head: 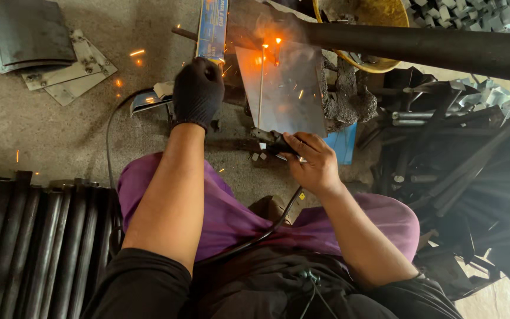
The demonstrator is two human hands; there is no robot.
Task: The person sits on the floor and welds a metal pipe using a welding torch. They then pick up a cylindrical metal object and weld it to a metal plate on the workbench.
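Head view: bare right hand [314,162] clenched on black electrode holder [275,143], rod [261,88] running straight up-frame to sparking tip at steel plate [284,88] top; gloved left hand [198,91] fisted just left, contents unclear

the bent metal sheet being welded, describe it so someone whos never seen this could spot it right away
Start at the long dark pipe crossing the top right. Just below its left end, a pale grey metal sheet stands on the floor between the gloved left hand and the bare right hand. Unlike the flat plates lying at top left, it has orange sparks glowing at its upper edge.
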